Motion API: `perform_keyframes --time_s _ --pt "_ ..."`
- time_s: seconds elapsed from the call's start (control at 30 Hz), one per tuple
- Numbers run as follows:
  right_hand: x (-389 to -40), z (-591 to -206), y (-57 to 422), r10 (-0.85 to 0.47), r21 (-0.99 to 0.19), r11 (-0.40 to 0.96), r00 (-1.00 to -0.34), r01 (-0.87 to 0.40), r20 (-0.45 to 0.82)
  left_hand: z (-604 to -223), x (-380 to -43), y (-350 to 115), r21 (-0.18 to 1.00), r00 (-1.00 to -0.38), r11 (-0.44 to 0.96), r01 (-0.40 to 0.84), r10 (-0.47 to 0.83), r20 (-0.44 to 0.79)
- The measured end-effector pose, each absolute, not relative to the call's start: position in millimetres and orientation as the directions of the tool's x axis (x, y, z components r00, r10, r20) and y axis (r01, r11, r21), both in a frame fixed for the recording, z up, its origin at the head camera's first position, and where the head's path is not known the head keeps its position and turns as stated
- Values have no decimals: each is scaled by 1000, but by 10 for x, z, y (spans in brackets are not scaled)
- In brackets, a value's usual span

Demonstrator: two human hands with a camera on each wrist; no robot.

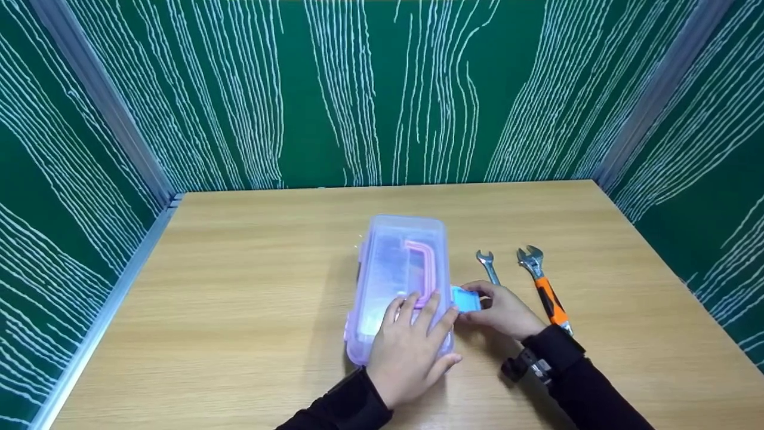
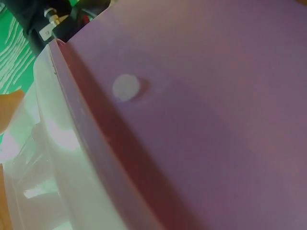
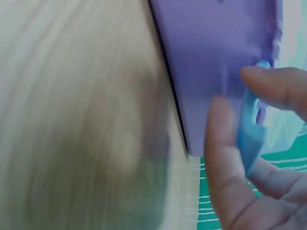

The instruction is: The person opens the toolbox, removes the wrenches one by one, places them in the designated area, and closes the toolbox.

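A pale purple see-through plastic toolbox (image 1: 382, 280) with a pink carry handle (image 1: 429, 269) stands on the table, lid down. My left hand (image 1: 412, 352) lies over the near end of the lid, fingers spread and fairly straight near the handle's end. At the box's right side, my right hand (image 1: 507, 313) pinches a light blue latch (image 1: 465, 300), which sticks outward from the wall. In the right wrist view thumb and fingers hold this blue latch (image 3: 252, 139) from both sides. The left wrist view is filled mostly by the purple box wall (image 2: 216, 120), with a round pale spot.
Right of the toolbox lies a small open-end wrench (image 1: 488, 267), its lower part hidden behind my right hand. Farther right lies an adjustable wrench (image 1: 544, 289) with an orange and black handle. Green, white-lined panels (image 1: 418, 89) stand around the wooden table (image 1: 239, 298).
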State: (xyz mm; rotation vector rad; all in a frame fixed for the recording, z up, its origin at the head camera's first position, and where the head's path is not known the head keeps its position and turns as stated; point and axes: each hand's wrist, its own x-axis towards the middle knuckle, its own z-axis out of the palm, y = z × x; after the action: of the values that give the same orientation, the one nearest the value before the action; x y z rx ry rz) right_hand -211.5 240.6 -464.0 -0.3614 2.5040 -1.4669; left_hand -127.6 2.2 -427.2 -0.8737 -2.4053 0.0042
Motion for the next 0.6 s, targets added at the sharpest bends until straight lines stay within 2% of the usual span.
perform_keyframes --time_s 0.3,0.6 --pt "-2077 -4668 2562 -297 -958 286 -952 -22 -67 -4258 -1273 25 -196 -635 788 583 593 495" --pt "-2057 -4656 2532 -254 -970 224 -967 -92 33 -4273 -1276 15 -221 -613 788 575 594 521"
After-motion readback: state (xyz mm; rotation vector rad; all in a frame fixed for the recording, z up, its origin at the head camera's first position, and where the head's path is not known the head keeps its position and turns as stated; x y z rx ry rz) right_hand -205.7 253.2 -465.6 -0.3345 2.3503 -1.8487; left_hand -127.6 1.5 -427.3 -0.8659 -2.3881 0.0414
